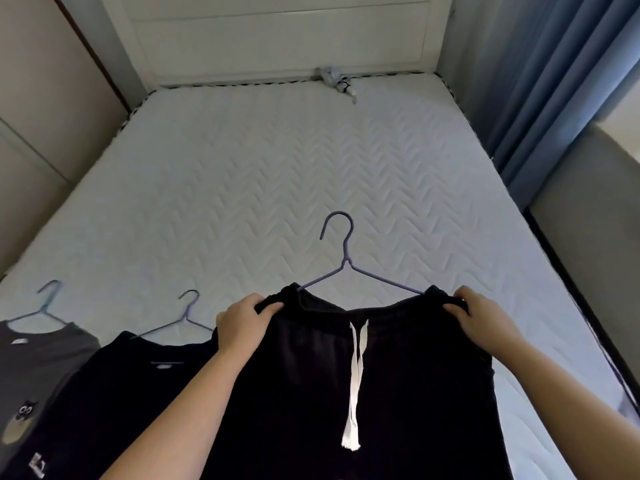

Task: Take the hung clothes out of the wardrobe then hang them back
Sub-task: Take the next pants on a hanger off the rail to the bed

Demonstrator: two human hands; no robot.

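Note:
Black shorts with a white drawstring lie on the white mattress in front of me, their waistband stretched over a blue wire hanger. My left hand grips the waistband's left end and my right hand grips its right end. To the left lies a black T-shirt on its own blue hanger. At the far left a grey T-shirt with an owl print rests on a third hanger.
The headboard stands at the far end, with a small crumpled grey item at its base. Beige panels line the left side. A blue curtain and a grey ledge border the right.

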